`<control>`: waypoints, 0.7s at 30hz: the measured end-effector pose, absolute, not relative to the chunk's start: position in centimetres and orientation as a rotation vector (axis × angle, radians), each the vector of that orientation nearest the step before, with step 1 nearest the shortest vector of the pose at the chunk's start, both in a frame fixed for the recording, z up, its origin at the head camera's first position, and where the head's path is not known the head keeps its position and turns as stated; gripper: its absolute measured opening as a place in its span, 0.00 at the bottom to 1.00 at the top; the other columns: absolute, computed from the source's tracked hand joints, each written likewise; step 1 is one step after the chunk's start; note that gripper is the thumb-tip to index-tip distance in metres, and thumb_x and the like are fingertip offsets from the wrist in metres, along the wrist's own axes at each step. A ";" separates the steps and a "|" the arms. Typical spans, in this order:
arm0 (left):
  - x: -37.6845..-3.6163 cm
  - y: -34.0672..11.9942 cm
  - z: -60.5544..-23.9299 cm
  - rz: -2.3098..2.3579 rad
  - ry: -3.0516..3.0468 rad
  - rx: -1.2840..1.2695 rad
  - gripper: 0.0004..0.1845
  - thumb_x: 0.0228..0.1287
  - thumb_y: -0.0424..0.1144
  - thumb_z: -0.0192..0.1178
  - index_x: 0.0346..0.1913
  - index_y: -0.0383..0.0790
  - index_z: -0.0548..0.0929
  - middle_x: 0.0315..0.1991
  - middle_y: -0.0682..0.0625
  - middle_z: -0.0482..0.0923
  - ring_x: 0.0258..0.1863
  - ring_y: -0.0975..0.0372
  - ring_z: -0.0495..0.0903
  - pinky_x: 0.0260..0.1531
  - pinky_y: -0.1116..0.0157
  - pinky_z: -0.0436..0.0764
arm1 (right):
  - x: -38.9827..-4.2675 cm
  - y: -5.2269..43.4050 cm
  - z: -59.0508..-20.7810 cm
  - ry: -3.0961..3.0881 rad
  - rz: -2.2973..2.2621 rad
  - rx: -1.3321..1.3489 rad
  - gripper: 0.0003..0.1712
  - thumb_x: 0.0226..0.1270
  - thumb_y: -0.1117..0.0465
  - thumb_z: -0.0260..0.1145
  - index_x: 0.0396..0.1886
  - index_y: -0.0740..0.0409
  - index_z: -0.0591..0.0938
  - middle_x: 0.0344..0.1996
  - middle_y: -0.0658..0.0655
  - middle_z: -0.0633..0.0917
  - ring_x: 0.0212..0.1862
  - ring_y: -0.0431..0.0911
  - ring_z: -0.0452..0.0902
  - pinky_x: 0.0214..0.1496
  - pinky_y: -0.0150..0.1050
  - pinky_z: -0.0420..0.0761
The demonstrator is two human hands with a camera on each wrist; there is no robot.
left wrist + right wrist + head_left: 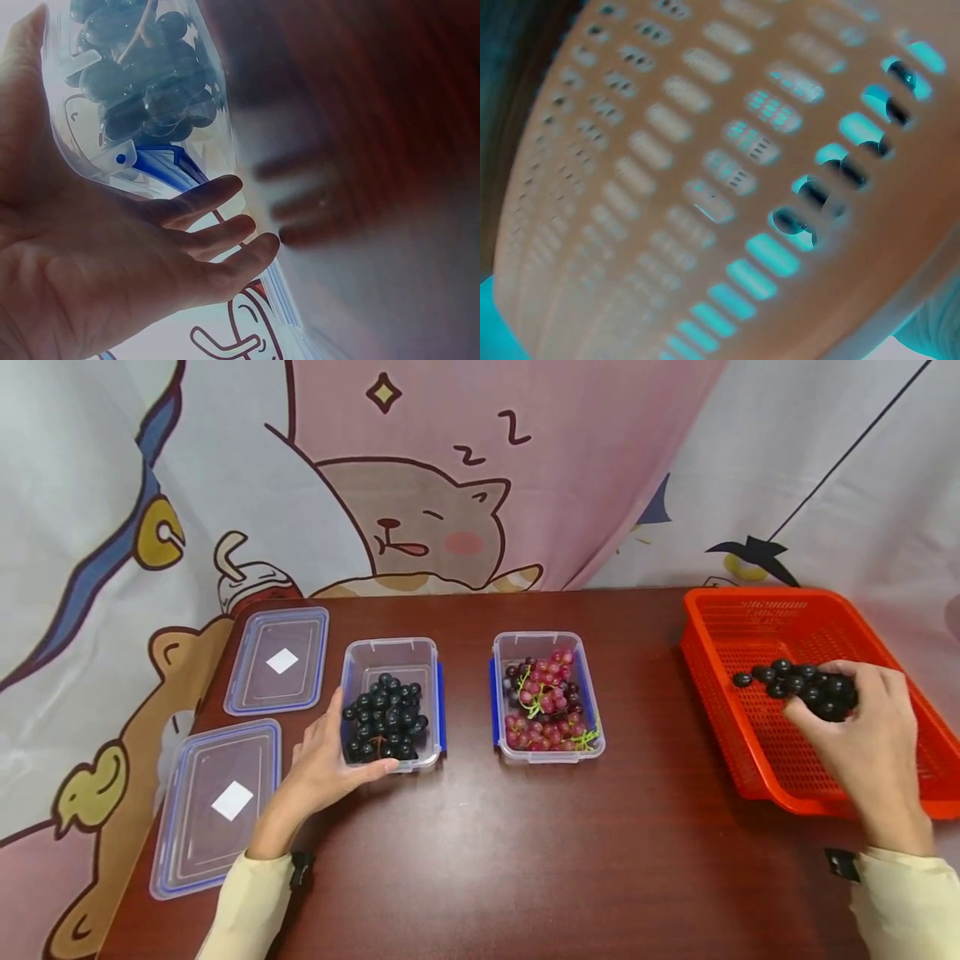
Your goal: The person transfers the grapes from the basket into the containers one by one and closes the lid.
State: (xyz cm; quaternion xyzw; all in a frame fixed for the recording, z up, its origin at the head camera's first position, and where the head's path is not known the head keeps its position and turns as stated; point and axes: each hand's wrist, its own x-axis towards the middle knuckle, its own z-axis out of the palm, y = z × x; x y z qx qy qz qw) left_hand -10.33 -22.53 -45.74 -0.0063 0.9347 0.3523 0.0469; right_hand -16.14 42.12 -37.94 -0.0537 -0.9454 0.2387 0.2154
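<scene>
A person's right hand [870, 739] curls its fingers around a bunch of black grapes [802, 687] inside the orange basket [757, 752], while the left hand [330, 760] rests with relaxed, spread fingers against the near left corner of a clear container [390, 652] holding more black grapes. Between the 2 hands stands a second container [546, 643] of red grapes; 2 lids [281, 660] lie just beyond the left hand's outer side.
</scene>
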 end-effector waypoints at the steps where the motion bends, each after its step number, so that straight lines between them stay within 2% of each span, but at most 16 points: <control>1: -10.4 -22.5 -45.7 1.075 2.855 -0.019 0.79 0.55 0.68 0.81 0.90 0.45 0.33 0.85 0.29 0.50 0.81 0.28 0.50 0.68 0.20 0.49 | -16.2 41.8 -37.8 -2.600 0.662 -0.142 0.29 0.65 0.61 0.73 0.64 0.66 0.81 0.61 0.68 0.75 0.59 0.49 0.67 0.55 0.28 0.59; 2: -10.4 -22.5 -45.7 1.076 2.857 -0.018 0.79 0.55 0.67 0.81 0.90 0.45 0.33 0.85 0.29 0.50 0.81 0.28 0.50 0.69 0.20 0.49 | -16.2 41.4 -37.6 -2.581 0.667 -0.139 0.29 0.64 0.61 0.73 0.64 0.66 0.81 0.59 0.65 0.76 0.58 0.43 0.66 0.54 0.28 0.58; 5: -10.4 -22.5 -45.7 1.078 2.863 -0.011 0.78 0.55 0.67 0.81 0.90 0.46 0.33 0.85 0.29 0.51 0.81 0.29 0.51 0.69 0.21 0.49 | -16.2 40.4 -37.2 -2.542 0.688 -0.133 0.27 0.64 0.61 0.74 0.62 0.65 0.83 0.52 0.48 0.75 0.54 0.28 0.57 0.52 0.27 0.58; 9: -10.5 -22.3 -45.7 1.076 2.869 0.002 0.78 0.55 0.67 0.81 0.90 0.45 0.33 0.85 0.29 0.53 0.80 0.29 0.52 0.68 0.21 0.51 | -16.2 39.1 -37.0 -2.518 0.722 -0.098 0.26 0.64 0.62 0.74 0.61 0.64 0.84 0.50 0.31 0.67 0.52 0.24 0.58 0.48 0.28 0.60; 18: -10.3 -22.3 -45.7 1.076 2.873 -0.013 0.78 0.55 0.67 0.81 0.90 0.45 0.34 0.84 0.28 0.53 0.80 0.29 0.52 0.69 0.22 0.51 | -17.1 36.5 -37.1 -2.499 0.807 0.001 0.26 0.65 0.62 0.77 0.62 0.62 0.84 0.52 0.30 0.69 0.54 0.27 0.62 0.44 0.27 0.64; 21: -10.2 -22.3 -45.7 1.071 2.872 -0.022 0.77 0.55 0.67 0.81 0.90 0.45 0.34 0.84 0.27 0.53 0.80 0.29 0.52 0.69 0.22 0.51 | -17.3 35.4 -37.4 -2.489 0.833 0.043 0.25 0.65 0.62 0.77 0.62 0.62 0.84 0.52 0.36 0.73 0.55 0.29 0.63 0.44 0.26 0.64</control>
